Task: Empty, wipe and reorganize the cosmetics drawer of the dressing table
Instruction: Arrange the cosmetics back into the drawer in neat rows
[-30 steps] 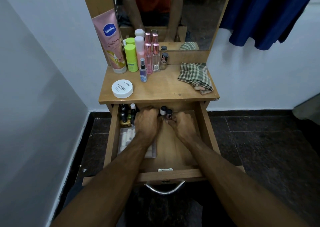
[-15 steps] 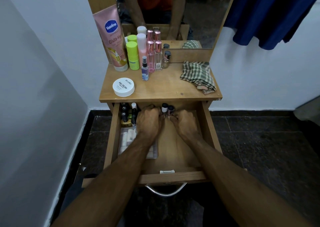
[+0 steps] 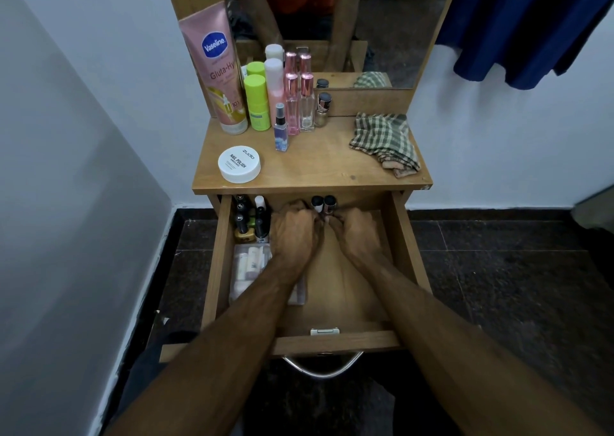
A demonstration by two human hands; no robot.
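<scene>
Just beyond your left hand and right hand, fingers curled with any grasp hidden, the small nail polish bottles look light, slick, breakable; pinch each below its cap.

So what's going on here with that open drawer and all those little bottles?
A person is working in the pulled-out drawer of a dressing table. Both hands, the left hand and right hand, are at the back by two small dark-capped bottles. More bottles stand in the drawer's left corner, and a checked cloth lies on top.
</scene>
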